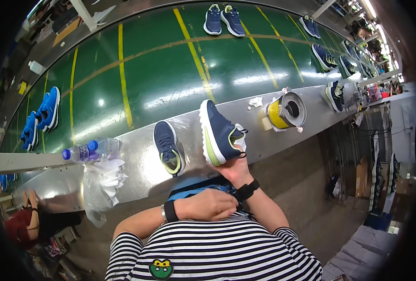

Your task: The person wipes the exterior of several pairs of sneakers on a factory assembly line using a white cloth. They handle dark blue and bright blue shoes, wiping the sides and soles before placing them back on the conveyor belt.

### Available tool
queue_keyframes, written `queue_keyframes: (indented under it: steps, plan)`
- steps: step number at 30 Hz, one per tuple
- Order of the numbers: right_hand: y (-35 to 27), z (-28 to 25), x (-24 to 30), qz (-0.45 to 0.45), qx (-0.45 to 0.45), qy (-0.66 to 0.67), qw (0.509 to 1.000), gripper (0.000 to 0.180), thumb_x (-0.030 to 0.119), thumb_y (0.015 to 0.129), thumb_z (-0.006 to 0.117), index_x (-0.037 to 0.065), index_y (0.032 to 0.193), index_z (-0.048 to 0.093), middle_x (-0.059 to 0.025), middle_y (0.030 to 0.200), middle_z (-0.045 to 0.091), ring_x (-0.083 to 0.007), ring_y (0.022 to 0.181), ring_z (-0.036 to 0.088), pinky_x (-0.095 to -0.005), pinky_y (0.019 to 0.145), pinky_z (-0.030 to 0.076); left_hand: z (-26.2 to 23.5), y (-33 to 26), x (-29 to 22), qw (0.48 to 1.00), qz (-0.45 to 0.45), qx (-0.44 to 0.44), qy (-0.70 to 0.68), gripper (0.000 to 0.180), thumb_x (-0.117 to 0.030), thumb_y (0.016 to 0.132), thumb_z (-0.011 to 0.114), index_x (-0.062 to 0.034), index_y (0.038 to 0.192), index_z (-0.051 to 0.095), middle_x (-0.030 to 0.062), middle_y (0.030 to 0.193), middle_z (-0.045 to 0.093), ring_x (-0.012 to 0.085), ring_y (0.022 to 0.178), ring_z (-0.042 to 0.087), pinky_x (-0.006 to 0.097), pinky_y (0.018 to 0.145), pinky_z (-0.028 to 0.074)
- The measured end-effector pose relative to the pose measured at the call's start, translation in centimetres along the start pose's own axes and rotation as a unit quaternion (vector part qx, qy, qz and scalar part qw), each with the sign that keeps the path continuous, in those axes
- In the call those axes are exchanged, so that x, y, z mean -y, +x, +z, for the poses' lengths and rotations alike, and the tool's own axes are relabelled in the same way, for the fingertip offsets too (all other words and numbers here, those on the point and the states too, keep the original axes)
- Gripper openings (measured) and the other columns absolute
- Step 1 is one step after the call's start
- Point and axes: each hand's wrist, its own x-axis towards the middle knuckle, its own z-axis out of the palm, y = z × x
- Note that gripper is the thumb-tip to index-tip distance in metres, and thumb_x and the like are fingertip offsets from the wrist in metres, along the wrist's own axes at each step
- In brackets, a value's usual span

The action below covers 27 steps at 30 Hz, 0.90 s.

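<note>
A navy sneaker (222, 133) with a white and lime sole is raised over the metal ledge, tilted on its side with the toe pointing away. My right hand (236, 171) grips it by the heel from below. White paper shows at its opening. Its likely mate, another navy sneaker (166, 146) with lime lining, stands on the ledge to the left. My left hand (212, 204) is at my waist beside a blue cloth pouch (196, 188). Its fingers are curled and partly hidden, so whatever they hold cannot be made out.
Beyond the metal ledge (140, 136) runs a green conveyor belt (156, 70) carrying pairs of shoes (224, 21). A yellow-labelled round container (283, 112) stands right. Bottles (95, 149) and a plastic bag of papers (102, 182) are left, near a metal bar (27, 161). Another person (23, 222) is far left.
</note>
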Motion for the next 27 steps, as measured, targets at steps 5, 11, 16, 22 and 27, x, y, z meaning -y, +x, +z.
queue_keyframes:
  steps: [5, 11, 16, 22, 27]
  plan:
    - [-0.9, 0.5, 0.0, -0.066, 0.012, -0.061, 0.996, 0.053, 0.037, 0.084, 0.052, 0.006, 0.128, 0.050, -0.0128, 0.127, 0.055, -0.0295, 0.115, 0.053, -0.0476, 0.100, 0.041, -4.1, 2.5, -1.0, 0.940, 0.026, -0.292, 0.174, 0.029, -0.003, 0.078, 0.060, 0.0009, 0.106, 0.060, 0.0169, 0.108, 0.061, 0.0293, 0.100, 0.059, 0.039, 0.090, 0.045]
    - [-0.9, -1.6, 0.4, -0.056, -0.006, -0.132, 0.990, 0.052, 0.036, 0.086, 0.050, 0.004, 0.128, 0.050, -0.0109, 0.122, 0.059, -0.0260, 0.112, 0.056, -0.0409, 0.098, 0.044, -0.3, 4.3, 1.5, 0.930, -0.042, -0.134, 0.341, 0.036, -0.012, 0.084, 0.054, 0.0013, 0.118, 0.054, 0.0207, 0.128, 0.049, 0.0300, 0.125, 0.043, 0.048, 0.106, 0.027]
    - [-0.1, 0.2, 0.9, -0.006, 0.007, -0.003, 1.000, 0.068, 0.040, 0.077, 0.060, 0.006, 0.134, 0.045, -0.0160, 0.130, 0.052, -0.0309, 0.118, 0.051, -0.0475, 0.101, 0.040, 0.8, 0.9, 1.3, 0.995, -0.054, -0.089, -0.012, 0.013, -0.007, 0.085, 0.056, -0.0013, 0.095, 0.064, 0.0135, 0.103, 0.065, 0.0271, 0.102, 0.061, 0.037, 0.090, 0.047]
    - [-0.7, 0.2, 0.8, -0.027, 0.000, -0.045, 0.999, 0.049, 0.035, 0.083, 0.050, 0.010, 0.126, 0.054, -0.0081, 0.124, 0.058, -0.0259, 0.115, 0.053, -0.0473, 0.101, 0.039, -2.5, 0.8, 1.0, 0.926, -0.095, -0.362, 0.056, 0.009, 0.002, 0.078, 0.064, -0.0009, 0.085, 0.060, 0.0092, 0.082, 0.060, 0.0241, 0.076, 0.060, 0.031, 0.069, 0.048]
    - [-0.5, -0.1, 0.1, -0.025, -0.003, -0.043, 0.999, 0.046, 0.034, 0.085, 0.050, 0.008, 0.122, 0.056, -0.0085, 0.123, 0.058, -0.0238, 0.115, 0.054, -0.0435, 0.100, 0.041, -1.7, 1.1, 4.6, 0.848, -0.268, -0.457, -0.003, 0.057, -0.015, 0.080, 0.071, -0.0001, 0.126, 0.041, 0.0093, 0.104, 0.056, 0.0196, 0.101, 0.054, 0.030, 0.090, 0.042]
